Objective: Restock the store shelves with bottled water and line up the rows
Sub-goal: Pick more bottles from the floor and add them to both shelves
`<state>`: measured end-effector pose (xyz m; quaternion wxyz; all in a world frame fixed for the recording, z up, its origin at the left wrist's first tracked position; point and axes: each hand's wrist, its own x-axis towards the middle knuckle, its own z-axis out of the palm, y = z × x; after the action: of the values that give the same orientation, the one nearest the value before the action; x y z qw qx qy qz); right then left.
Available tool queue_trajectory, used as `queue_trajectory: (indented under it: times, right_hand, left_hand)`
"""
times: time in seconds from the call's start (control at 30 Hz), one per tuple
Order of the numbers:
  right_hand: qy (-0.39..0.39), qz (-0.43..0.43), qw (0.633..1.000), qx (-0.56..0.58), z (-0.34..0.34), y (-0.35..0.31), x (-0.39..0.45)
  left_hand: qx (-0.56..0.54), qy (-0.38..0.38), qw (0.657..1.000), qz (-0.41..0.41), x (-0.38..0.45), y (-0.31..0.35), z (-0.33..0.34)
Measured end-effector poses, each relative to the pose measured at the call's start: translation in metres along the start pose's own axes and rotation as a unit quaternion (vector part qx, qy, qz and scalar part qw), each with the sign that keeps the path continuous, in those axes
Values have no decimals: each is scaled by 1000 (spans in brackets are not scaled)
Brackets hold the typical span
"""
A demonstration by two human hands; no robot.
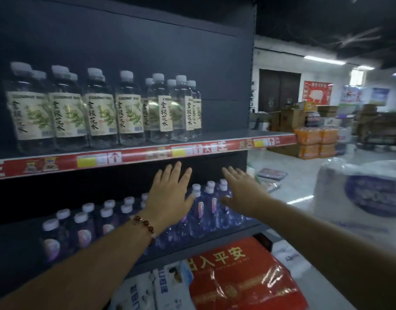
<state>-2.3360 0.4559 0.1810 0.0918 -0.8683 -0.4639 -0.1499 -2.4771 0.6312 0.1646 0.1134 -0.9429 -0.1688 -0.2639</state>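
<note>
Upper shelf point(215, 136): the herbal water bottles point(98, 113) already stand here in rows, labels to the front. The left rows look straight; the group at the right end is crowded and a little uneven. The right part of this shelf is bare.
Lower shelf point(241, 229): the purple-tinted bottles point(199, 211) with white caps fill it from the left to near the right end. The rows run back into the dark, so I cannot tell how deep they go.
Left hand point(170, 193): the grip is spread, fingers straight, palm toward the purple-tinted bottles. It holds nothing.
Right hand point(244, 191): the grip is also spread and flat, at the right end of the same bottles, just beside their caps. It holds nothing.
Step in hand: it seems the person lines up the rows on the lower shelf with both palms.
Done so far: both shelves carry stock, I judge more than half.
Left to do: probably to fill the bare right part of the upper shelf and to straighten its right group.
Nearby stock: a wrapped pack point(360, 186) stands at the right, its contents unclear.
</note>
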Motion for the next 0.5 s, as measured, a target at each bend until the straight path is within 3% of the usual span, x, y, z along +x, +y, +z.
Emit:
queue_trajectory:
  times: [0.2, 0.5]
  right_hand:
    - [-106, 108, 989, 6, 81, 77, -118]
    - [-252, 253, 934, 20, 198, 167, -279]
  left_hand:
    - [-74, -114, 988, 69, -38, 110, 73]
    - [-110, -268, 937, 193, -128, 258, 217]
